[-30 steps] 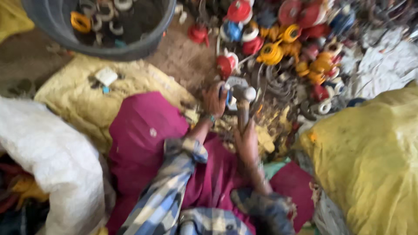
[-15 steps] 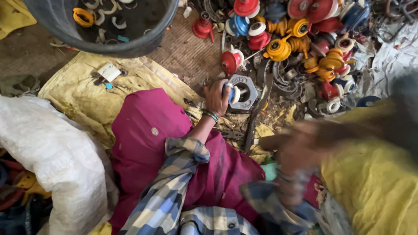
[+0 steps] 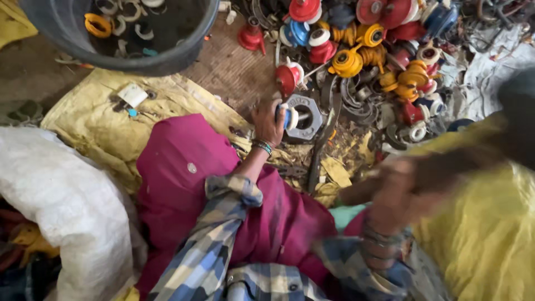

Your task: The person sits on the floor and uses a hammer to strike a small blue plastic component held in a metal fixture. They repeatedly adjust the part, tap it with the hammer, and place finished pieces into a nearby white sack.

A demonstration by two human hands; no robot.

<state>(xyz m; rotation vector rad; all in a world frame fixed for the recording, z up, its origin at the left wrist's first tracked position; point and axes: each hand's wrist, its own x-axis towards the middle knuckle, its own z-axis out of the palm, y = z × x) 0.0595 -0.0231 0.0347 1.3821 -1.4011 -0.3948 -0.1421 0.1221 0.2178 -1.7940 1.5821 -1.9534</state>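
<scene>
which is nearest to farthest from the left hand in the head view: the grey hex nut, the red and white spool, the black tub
From the left hand:
1. Grey hex nut, just right of the hand, under the blue and white piece it holds.
2. Red and white spool, a little farther up.
3. Black tub, far off at the upper left.

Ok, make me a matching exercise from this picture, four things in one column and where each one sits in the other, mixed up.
Things:
1. black tub
2. white sack
3. metal nut
4. yellow sack

Places:
A. beside the left hand
B. top left
C. far right
D. lower left

Pairs: 1-B, 2-D, 3-A, 4-C
</scene>
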